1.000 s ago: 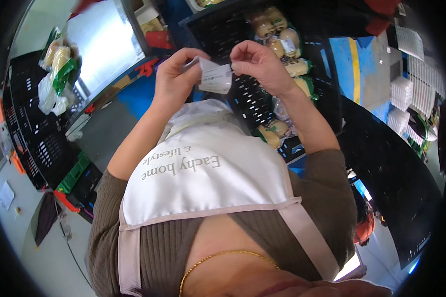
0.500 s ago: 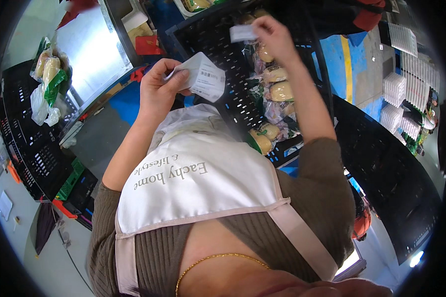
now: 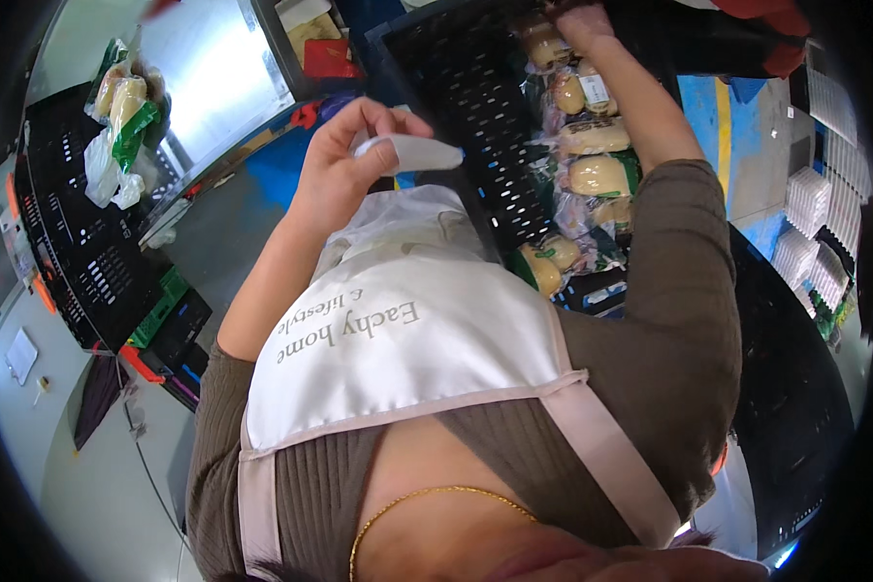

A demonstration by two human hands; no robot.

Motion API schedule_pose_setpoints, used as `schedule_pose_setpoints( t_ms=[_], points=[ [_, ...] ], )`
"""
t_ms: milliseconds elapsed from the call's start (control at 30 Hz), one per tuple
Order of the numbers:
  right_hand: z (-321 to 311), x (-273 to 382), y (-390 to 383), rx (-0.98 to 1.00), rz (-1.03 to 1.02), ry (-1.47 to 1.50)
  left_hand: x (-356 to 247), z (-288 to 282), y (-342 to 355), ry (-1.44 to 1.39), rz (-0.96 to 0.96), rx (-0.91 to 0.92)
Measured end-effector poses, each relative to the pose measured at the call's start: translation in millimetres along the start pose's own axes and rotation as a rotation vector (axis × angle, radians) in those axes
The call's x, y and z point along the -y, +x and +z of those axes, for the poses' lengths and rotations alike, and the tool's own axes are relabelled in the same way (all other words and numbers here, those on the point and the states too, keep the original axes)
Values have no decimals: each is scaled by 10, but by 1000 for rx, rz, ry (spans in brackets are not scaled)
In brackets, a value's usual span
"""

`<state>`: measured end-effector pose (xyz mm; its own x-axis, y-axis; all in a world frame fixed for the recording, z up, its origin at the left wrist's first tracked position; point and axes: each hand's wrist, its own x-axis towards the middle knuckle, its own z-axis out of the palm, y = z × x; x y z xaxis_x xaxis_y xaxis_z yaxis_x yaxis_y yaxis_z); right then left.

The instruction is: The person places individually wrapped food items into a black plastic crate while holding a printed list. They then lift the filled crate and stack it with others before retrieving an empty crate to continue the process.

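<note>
My left hand (image 3: 354, 160) is in front of my apron, thumb and fingers pinching a curled sheet of white labels (image 3: 422, 153). Over the black crate (image 3: 456, 82), my right arm stretches out to its far end. My right hand (image 3: 584, 27) is there, beside the farthest bag of vegetables (image 3: 545, 47); its fingertips are dim and partly cut off by the top edge. Clear bags of pale yellow, oblong vegetables (image 3: 598, 177) lie in a row along the crate's right side. A white label (image 3: 595, 89) sits on one bag near my right wrist.
On the left, a shiny metal table (image 3: 218, 73) stands beside another black crate (image 3: 58, 213). More bagged pale vegetables (image 3: 126, 102) rest by its edge. A red object (image 3: 330, 58) lies beyond my left hand. White trays (image 3: 807, 199) are stacked at the far right.
My right hand has moved farther out to the crate's far end, and the label it held no longer shows in it. The label sheet in my left hand has turned edge-on. The view has shifted.
</note>
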<state>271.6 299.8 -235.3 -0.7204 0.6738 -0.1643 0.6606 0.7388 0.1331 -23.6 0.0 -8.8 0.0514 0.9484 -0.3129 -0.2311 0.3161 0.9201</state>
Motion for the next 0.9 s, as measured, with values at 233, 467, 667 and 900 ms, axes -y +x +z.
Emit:
schedule_pose_setpoints(
  t_ms=[233,467,667,900],
  points=[
    [-1133,944,-852,-11,236,1350,-59,198,106,-109,-13,-157],
    [-1894,2377,-1839,-252,475,2418,126,329,173,233,36,-29],
    [-1650,2355,-2272,-621,886,2307,114,552,167,417,-50,139],
    [-927,903,-3258,-18,732,361,131,391,35,392,-8,179]
  ],
)
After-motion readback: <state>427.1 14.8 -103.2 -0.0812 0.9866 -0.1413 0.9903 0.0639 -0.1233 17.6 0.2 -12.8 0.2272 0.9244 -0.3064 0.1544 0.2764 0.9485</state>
